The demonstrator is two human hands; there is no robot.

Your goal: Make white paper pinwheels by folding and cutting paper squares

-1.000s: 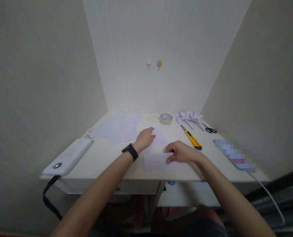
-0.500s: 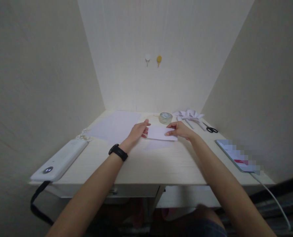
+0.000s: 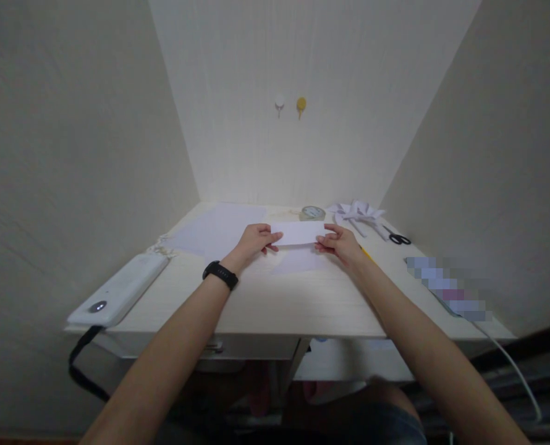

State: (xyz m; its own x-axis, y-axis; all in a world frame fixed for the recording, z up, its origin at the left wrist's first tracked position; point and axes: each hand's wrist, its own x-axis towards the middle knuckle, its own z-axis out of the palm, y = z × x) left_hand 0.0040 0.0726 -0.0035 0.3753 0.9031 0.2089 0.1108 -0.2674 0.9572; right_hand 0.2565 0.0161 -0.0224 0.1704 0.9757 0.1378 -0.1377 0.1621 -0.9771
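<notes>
Your view is dim and soft overall, with the brightest patch on the back wall (image 3: 303, 154) toward 12 o'clock, fading to grey at 9 and 3. A faint shadow lies on the desk (image 3: 266, 303) under the paper strip (image 3: 298, 233). Edges bow outward from wide-angle distortion, and a pixelated block (image 3: 448, 289) masks the area near 3 o'clock

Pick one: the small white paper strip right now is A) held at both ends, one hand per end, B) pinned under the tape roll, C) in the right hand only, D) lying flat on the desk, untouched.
A: the left hand pinches one end of the paper strip and the right hand the other, holding it just above the desk, clear of the tape roll.
</notes>
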